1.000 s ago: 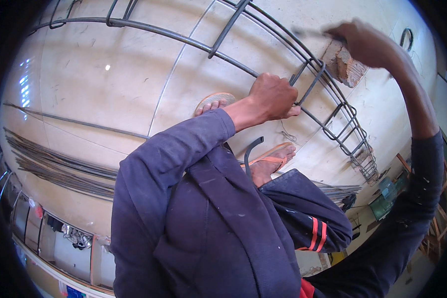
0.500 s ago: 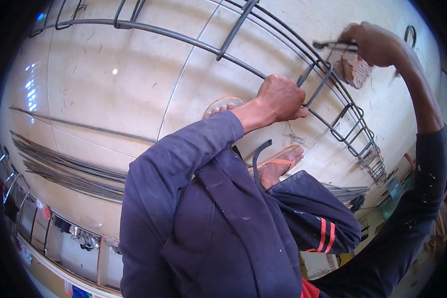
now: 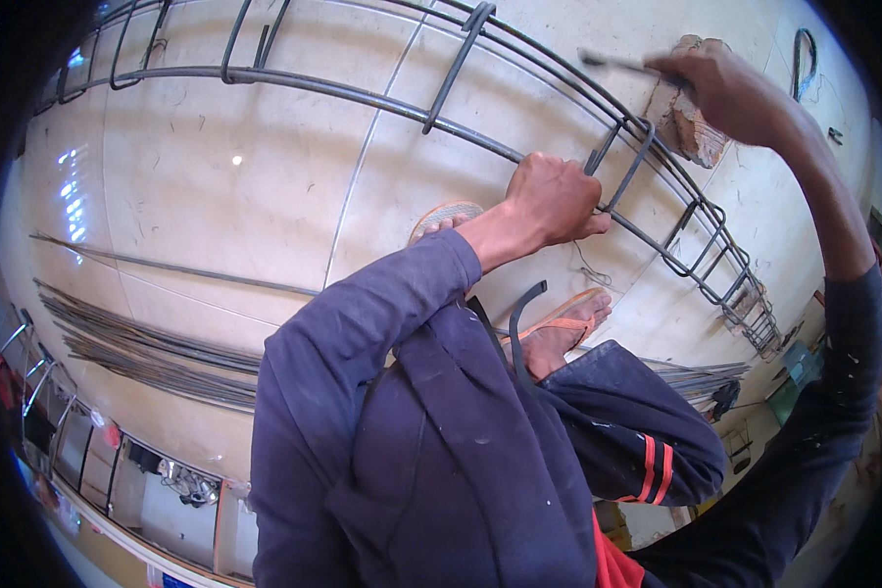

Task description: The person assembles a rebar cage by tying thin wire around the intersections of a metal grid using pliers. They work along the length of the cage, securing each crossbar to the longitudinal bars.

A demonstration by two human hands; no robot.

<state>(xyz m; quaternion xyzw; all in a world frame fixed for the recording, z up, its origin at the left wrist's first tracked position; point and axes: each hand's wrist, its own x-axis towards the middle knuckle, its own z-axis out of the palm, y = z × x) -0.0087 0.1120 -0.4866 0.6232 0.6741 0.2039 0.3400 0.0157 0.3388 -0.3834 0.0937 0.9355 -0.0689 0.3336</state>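
Observation:
A long cage of dark steel rebar with stirrups (image 3: pixel 447 78) curves across the upper part of the head view. My left hand (image 3: pixel 556 199) is closed around its near bar, beside a stirrup. Beyond the cage my right hand (image 3: pixel 733 93) is raised, fingers wrapped round a slim dark hand tool (image 3: pixel 612 63). Motion smears the tool, which resembles pincers; its head points left, toward the cage. Below and behind that hand lies a broken piece of brick (image 3: pixel 694 132), next to the far bars. A bent piece of thin wire (image 3: pixel 590 267) rests on the floor below my left hand.
Loose steel rods (image 3: pixel 147 338) lie in a bundle at the left, with one single rod (image 3: pixel 196 268) above them. A shelf unit (image 3: pixel 167 510) stands at the lower left. My sandalled foot (image 3: pixel 563 328) is near the cage. A dark wire loop (image 3: pixel 804 61) lies at the far right.
My right hand and its tool have shifted slightly left. My left hand keeps its hold on the bar. The whole view has shifted a little.

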